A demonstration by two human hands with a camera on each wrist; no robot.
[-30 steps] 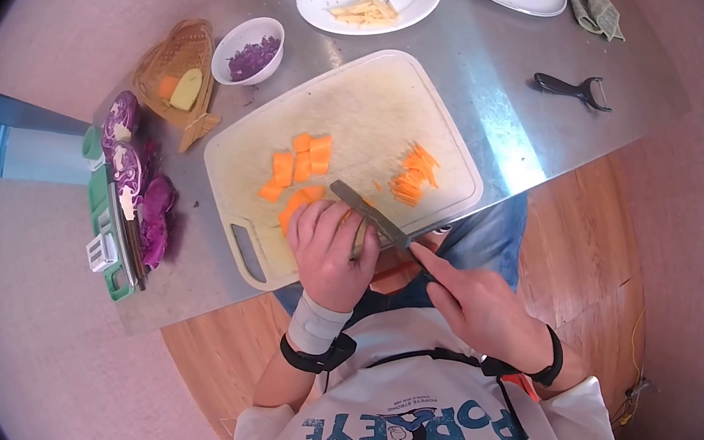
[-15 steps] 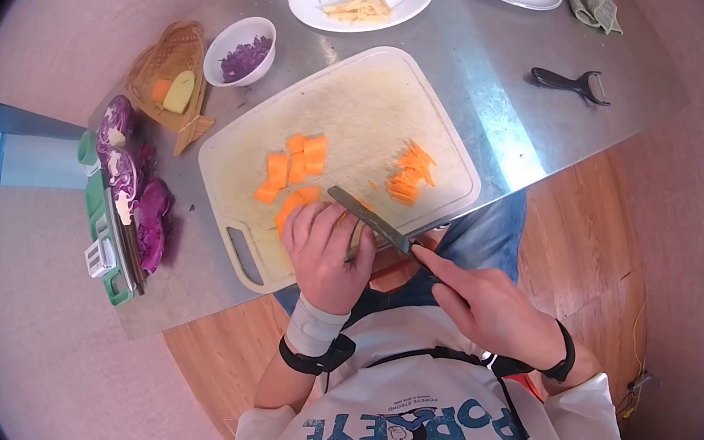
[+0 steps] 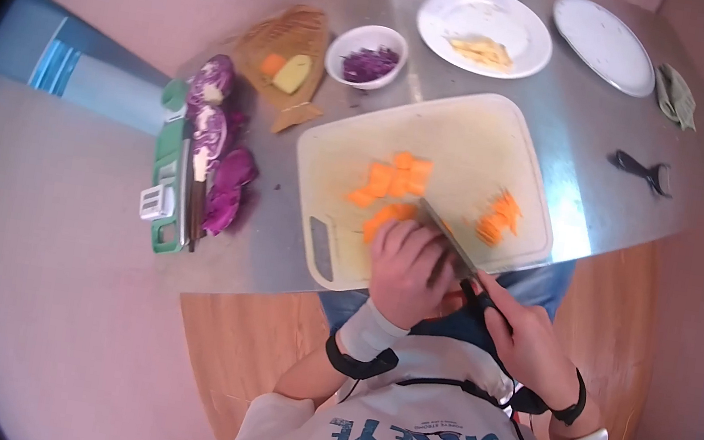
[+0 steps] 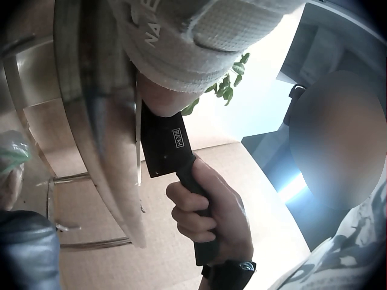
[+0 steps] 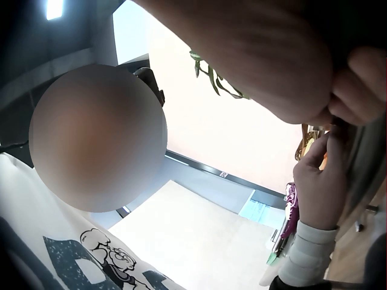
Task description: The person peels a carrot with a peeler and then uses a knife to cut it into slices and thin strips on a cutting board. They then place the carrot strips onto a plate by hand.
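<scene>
On the white cutting board (image 3: 445, 134), my left hand (image 3: 410, 269) bends its fingers over a piece of carrot, which they mostly hide. My right hand (image 3: 525, 334) grips the black handle of a broad-bladed kitchen knife (image 3: 451, 234). Its dark blade stands beside the left fingertips, pointing away from me. Flat orange carrot pieces (image 3: 389, 180) lie just beyond the left hand. A small pile of carrot strips (image 3: 499, 218) sits to the right of the blade. In the left wrist view the knife blade (image 4: 163, 142) reaches under the left hand, with the right hand (image 4: 211, 211) wrapped round the handle.
Behind the board stand a bowl of shredded purple cabbage (image 3: 369, 32), a plate (image 3: 534, 43) with pale strips and another plate (image 3: 606, 44). A peeler (image 3: 642, 173) and cloth (image 3: 677, 96) lie right. Cut cabbage (image 3: 209, 132), a green slicer (image 3: 169, 145) and a wicker basket (image 3: 283, 35) are left.
The head view has turned, so the board and table appear farther right. The knife stays beside the left fingers, and both hands keep their holds. The piles look much the same.
</scene>
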